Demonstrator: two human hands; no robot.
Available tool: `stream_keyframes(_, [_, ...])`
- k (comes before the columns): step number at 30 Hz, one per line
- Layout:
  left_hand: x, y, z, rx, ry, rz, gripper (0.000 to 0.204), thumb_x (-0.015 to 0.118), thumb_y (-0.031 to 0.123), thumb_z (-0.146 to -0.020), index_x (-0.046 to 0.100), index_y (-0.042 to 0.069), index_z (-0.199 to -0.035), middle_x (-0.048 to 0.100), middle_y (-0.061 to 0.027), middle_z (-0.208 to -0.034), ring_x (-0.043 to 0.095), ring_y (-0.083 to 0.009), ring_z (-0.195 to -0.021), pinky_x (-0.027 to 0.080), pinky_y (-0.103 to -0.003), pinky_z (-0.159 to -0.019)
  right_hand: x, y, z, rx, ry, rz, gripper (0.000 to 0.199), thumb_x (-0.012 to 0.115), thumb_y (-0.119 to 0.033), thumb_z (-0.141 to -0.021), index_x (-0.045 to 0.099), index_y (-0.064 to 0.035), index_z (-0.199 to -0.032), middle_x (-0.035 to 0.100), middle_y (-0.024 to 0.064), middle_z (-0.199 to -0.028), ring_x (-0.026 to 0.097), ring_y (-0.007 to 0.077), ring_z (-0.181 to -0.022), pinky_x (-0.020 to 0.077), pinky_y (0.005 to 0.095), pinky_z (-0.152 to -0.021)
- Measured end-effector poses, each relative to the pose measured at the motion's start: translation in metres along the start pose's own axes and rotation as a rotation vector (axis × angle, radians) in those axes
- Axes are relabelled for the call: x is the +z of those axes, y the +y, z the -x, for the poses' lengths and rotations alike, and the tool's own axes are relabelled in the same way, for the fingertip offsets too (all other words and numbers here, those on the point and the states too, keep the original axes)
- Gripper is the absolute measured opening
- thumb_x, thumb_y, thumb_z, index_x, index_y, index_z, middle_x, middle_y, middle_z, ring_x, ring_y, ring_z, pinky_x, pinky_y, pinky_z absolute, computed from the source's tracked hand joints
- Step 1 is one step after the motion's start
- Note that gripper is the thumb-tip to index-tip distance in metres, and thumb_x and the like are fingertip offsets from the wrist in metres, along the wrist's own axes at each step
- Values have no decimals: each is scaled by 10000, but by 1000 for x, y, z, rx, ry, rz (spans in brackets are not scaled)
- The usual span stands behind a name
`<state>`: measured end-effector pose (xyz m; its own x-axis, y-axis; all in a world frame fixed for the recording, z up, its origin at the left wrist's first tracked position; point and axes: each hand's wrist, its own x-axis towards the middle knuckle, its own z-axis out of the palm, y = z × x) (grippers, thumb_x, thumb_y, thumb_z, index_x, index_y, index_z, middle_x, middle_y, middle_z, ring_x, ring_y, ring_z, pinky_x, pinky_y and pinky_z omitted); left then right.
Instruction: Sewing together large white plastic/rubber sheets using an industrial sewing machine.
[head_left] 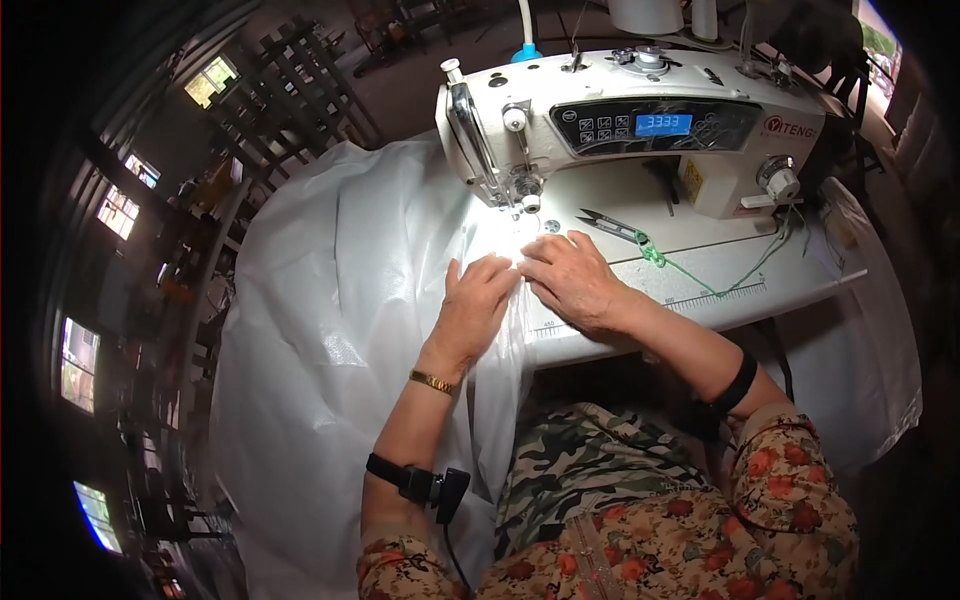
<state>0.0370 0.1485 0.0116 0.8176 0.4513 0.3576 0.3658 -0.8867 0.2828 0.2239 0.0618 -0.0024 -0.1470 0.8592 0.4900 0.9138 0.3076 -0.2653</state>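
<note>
Below the sewing machine (640, 130) at frame centre, left hand (478, 305) and right hand (572, 280) press flat, fingers spread, on white fabric (330, 300). Scissors (615, 228) lie just right on the worktop (720, 275).

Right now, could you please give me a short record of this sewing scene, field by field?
Place: white sewing machine on a white table
Material: white cloth spread over the table's left side and hanging down
Left hand: left hand flat on the cloth, fingers toward the needle
Right hand: right hand flat on the cloth beside the left, fingertips nearly touching it
Tools nearby: thread snips on the table behind the right hand, with a green cord trailing off
Lighting: bright lamp spot at the needle area
</note>
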Motion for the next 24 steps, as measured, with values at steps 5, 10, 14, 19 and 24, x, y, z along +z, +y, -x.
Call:
stream_keyframes(5, [4, -12, -21, 72, 63, -23, 202, 613, 36, -882, 642, 83, -1076, 620, -47, -1152, 577, -256, -1096, 333, -510, -1034, 2, 9, -11, 23, 41, 20, 233, 564, -208, -916, 663, -79, -1082, 615, 102, -1209, 518, 248, -1179, 337, 448, -1022])
stream_keyframes(10, [9, -27, -36, 116, 120, -32, 130, 630, 29, -863, 646, 70, -985, 640, -52, -1055, 599, -238, -984, 370, -425, -908, 6, 16, -20, 65, 52, 49, 227, 572, -206, -907, 686, -83, -1060, 619, 102, -1163, 523, 249, -1167, 344, 445, -1029])
stream_keyframes(14, [11, -31, -37, 37, 52, -23, 155, 606, 88, -888, 661, 105, -1032, 629, -30, -1128, 573, -221, -1129, 333, -555, -1030, 6, 20, -22, 81, 40, 13, 219, 583, -184, -920, 681, -82, -1087, 605, 105, -1145, 517, 268, -1153, 342, 442, -1037])
stream_keyframes(19, [6, -15, -12, -32, 38, -67, 230, 570, 102, -921, 658, 112, -1133, 599, -59, -1270, 517, -244, -1259, 304, -544, -1086, 5, 22, -19, 64, 48, -50, 204, 592, -182, -919, 693, -89, -1069, 607, 94, -1125, 525, 260, -1139, 345, 433, -1031])
stream_keyframes(24, [4, -5, -3, -59, 75, -92, 233, 554, 91, -946, 655, 77, -1155, 593, -81, -1301, 516, -280, -1270, 328, -499, -1068, 4, 20, -16, 29, 63, -26, 185, 619, -177, -907, 691, -99, -1059, 607, 81, -1095, 540, 246, -1107, 353, 433, -1006])
